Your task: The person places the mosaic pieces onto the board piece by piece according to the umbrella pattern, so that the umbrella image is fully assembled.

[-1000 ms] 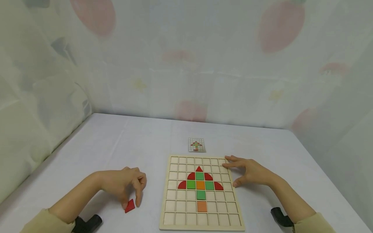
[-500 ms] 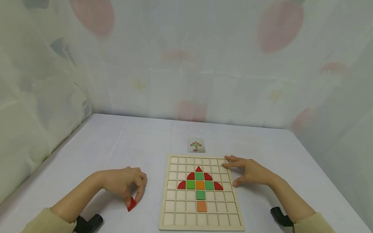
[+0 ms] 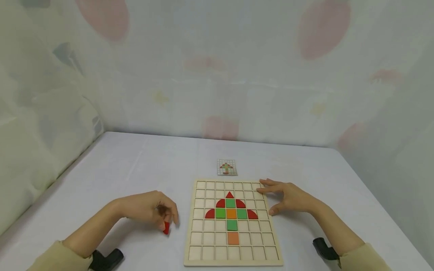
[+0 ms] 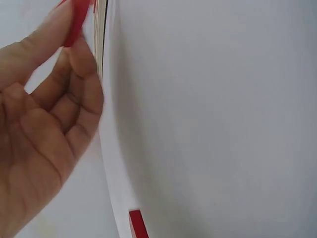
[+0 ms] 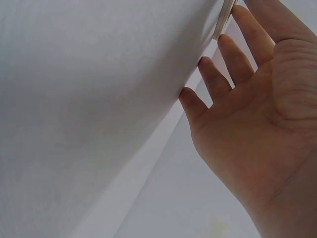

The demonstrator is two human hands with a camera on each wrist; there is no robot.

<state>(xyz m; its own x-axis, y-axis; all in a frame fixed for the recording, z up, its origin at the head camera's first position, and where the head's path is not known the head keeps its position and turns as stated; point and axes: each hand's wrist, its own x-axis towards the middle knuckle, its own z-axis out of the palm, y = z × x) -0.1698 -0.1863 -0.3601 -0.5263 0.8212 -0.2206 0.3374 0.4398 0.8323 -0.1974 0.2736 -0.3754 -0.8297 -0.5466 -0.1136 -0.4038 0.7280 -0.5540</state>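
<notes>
My left hand (image 3: 149, 207) pinches a small red tile (image 3: 166, 228) between thumb and fingertips, left of the wooden grid board (image 3: 200, 259). In the left wrist view the same red tile (image 4: 78, 22) shows at the fingertips; its full shape is hidden. Spread over the board's upper right edge, my right hand (image 3: 293, 197) has its fingertips on the rim and its thumb beside it. On the board sit green squares (image 3: 220, 213), orange squares (image 3: 233, 238), red quarter-round tiles (image 3: 210, 213) and a red triangle (image 3: 229, 195).
A small card (image 3: 227, 167) printed with a similar coloured pattern lies behind the board. Another red piece (image 4: 138, 224) appears at the bottom of the left wrist view. White cloth (image 3: 135, 165) covers the table, and patterned curtains (image 3: 162, 75) stand around it.
My left hand has picked up the red tile and carried it rightward, toward the board. My right hand stays at the board's edge.
</notes>
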